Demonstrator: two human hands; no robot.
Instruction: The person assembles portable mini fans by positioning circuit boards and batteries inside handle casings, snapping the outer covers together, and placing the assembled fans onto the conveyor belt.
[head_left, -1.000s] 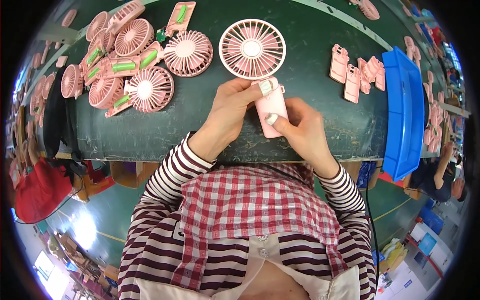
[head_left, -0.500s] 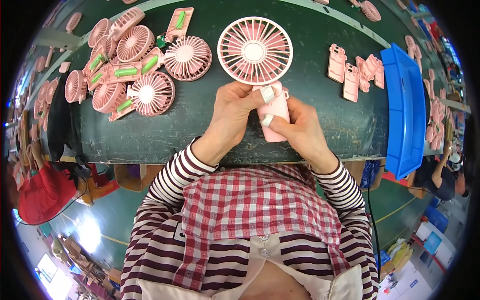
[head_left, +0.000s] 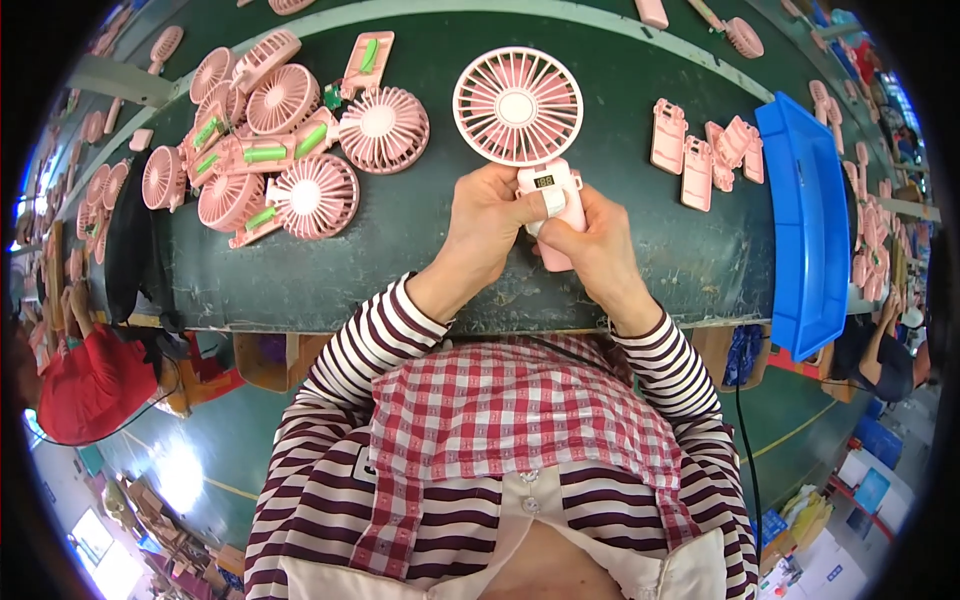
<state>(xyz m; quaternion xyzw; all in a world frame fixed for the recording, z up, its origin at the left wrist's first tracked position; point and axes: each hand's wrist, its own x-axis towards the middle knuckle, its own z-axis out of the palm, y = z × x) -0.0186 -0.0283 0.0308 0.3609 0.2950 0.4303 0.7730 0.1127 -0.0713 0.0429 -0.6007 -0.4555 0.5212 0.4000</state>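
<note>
Pink fan (head_left: 518, 110) in both hands (head_left: 482, 222) (head_left: 604, 248)

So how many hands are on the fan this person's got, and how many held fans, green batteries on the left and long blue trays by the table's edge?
Hands: 2 (left hand, right hand)
Pink handheld fan: 1
Green cylindrical battery cells, those visible: 6
Long blue tray: 1
Total: 10
</note>
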